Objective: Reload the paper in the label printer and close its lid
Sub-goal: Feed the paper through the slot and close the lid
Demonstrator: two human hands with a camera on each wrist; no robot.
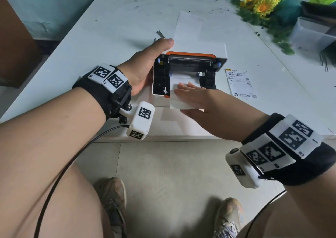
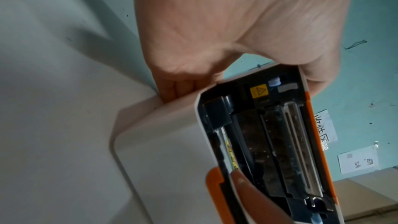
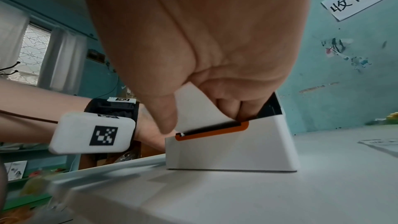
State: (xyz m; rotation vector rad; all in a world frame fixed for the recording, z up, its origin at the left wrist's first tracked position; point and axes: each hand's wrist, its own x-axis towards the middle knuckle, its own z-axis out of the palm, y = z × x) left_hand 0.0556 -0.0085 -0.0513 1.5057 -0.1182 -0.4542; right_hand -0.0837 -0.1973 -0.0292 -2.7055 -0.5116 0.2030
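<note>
A white label printer (image 1: 160, 81) with orange trim stands near the table's front edge, its lid (image 1: 190, 53) raised. My left hand (image 1: 145, 63) grips the lid at its left end, thumb up behind the corner. In the left wrist view the thumb and curled fingers clamp the lid (image 2: 269, 134), whose black inside shows. My right hand (image 1: 196, 99) pinches a strip of white paper (image 1: 177, 104) that runs out of the printer's bay over its front. The right wrist view shows the paper (image 3: 193, 108) held between thumb and fingers above the printer (image 3: 232, 151).
A printed shipping label (image 1: 240, 83) lies on the table just right of the printer. A white sheet (image 1: 189, 26) lies behind it. Artificial sunflowers (image 1: 261, 4) and a clear plastic box (image 1: 312, 32) crowd the back right. The table's front edge (image 1: 163, 137) is close to the printer.
</note>
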